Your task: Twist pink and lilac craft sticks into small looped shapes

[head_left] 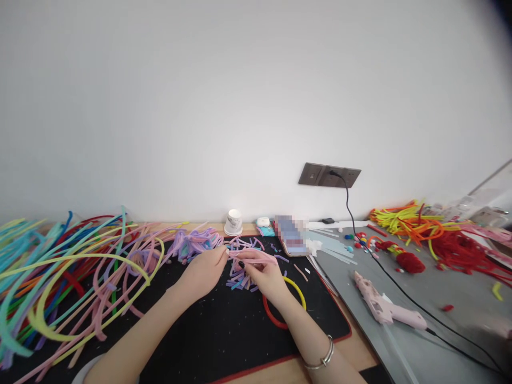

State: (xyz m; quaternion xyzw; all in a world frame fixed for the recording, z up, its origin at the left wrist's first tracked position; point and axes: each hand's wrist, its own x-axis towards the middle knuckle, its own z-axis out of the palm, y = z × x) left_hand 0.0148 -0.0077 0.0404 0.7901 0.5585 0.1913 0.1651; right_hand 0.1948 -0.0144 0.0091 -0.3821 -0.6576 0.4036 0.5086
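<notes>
Pink pipe cleaners (256,257), bent into a narrow bundle, stretch between my two hands above the black mat. My left hand (208,269) pinches their left end, its fingertips partly hidden behind the hand. Thumb and fingers of my right hand (267,276) close on the same pink strips further right. Just below lie short cut purple and blue pipe cleaner pieces (242,281). A ring, half yellow and half red (298,290), rests partly under my right wrist. Beyond my left hand sits a heap of looped purple and pink pipe cleaners (196,242).
Long multicoloured pipe cleaners (52,277) spread over the left side. A paper cup (233,221) and a phone (291,237) stand at the back. On the grey surface at right lie a pink glue gun (386,309), its black cord, and red pipe cleaners (456,248).
</notes>
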